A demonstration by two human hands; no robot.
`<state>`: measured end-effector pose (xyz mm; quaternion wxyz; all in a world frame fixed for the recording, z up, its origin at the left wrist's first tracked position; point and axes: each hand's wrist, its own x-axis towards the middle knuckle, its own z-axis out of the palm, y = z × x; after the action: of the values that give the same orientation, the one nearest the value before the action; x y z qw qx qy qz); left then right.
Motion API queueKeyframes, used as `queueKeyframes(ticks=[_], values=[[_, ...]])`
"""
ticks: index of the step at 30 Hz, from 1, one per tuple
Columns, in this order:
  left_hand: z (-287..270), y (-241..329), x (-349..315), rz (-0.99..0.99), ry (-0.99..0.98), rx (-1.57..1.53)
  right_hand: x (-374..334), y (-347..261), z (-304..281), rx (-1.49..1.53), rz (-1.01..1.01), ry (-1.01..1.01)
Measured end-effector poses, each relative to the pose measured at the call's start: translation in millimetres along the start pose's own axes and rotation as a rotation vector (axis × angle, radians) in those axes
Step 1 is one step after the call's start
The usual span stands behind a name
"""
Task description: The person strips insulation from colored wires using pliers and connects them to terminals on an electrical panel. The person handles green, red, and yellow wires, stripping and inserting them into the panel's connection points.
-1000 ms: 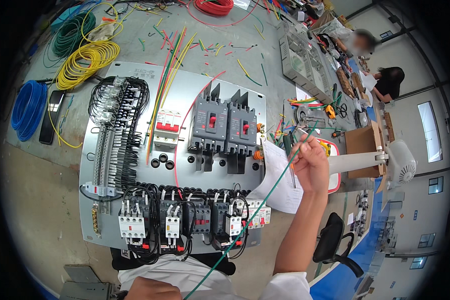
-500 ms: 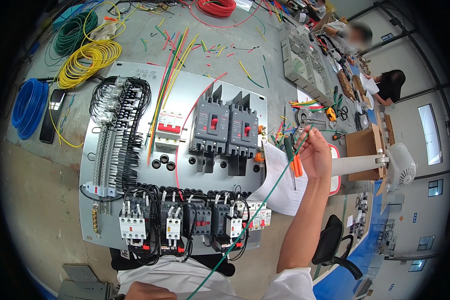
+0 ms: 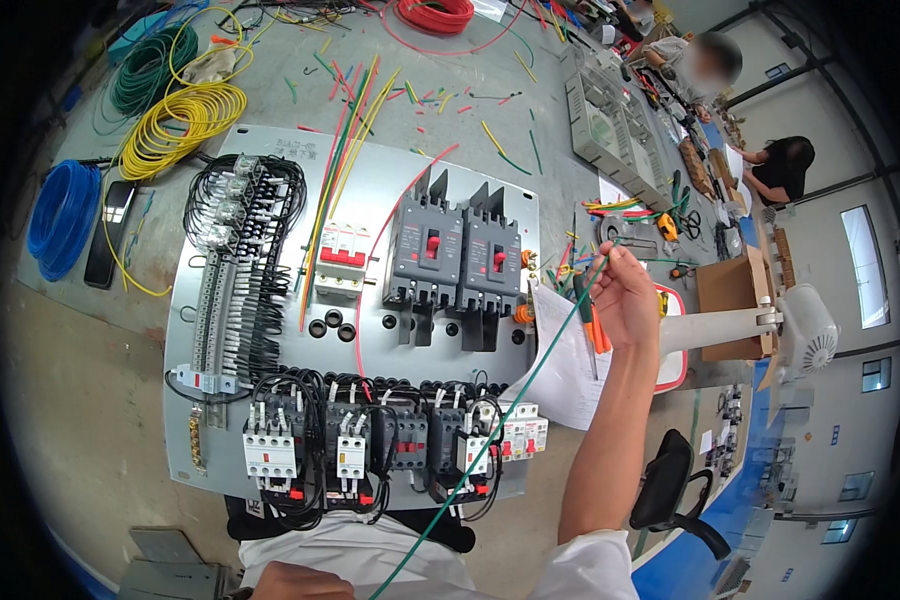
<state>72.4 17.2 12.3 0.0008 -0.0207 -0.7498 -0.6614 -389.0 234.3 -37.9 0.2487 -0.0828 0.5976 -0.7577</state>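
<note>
My right hand (image 3: 625, 297) is raised at the right of the panel, its thumb and fingers pinching the end of a green wire (image 3: 510, 408). The wire slants taut down to the lower edge, crossing in front of the panel's lower right part. Only the back of my left hand (image 3: 300, 582) shows at the bottom; its fingers are out of sight. Beneath the wire lies a metal mounting panel (image 3: 255, 400) with two dark grey circuit breakers (image 3: 425, 250), a smaller red-and-white breaker (image 3: 342, 258), terminal strips and a row of contactors (image 3: 268, 455). Orange-handled pliers or a similar tool (image 3: 598, 333) lies beside my right wrist.
Blue (image 3: 62, 220), yellow (image 3: 182, 128) and green wire coils (image 3: 152, 68) lie at the left, near a phone (image 3: 110, 235). A white paper sheet (image 3: 560, 380) overlaps the panel's right edge. A grey enclosure (image 3: 610, 130) stands far right. Two people are beyond it.
My right hand has shifted slightly with the green wire's end still pinched. The whole view has moved a little; the panel and its parts otherwise look the same.
</note>
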Motion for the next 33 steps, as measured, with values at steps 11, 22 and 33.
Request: queueKeyframes(ticks=[11, 22, 33], values=[[-2, 2, 42, 0.0, 0.028, 0.107, -112, 27, 117, -0.016, 0.04, -0.223], [-35, 24, 69, -0.166, 0.131, 0.047, -218, 34, 170, -0.007, 0.322, -0.59], [-33, 26, 134, -0.006, 0.715, -0.659, -235, 39, 207, -0.379, -0.004, -0.609]])
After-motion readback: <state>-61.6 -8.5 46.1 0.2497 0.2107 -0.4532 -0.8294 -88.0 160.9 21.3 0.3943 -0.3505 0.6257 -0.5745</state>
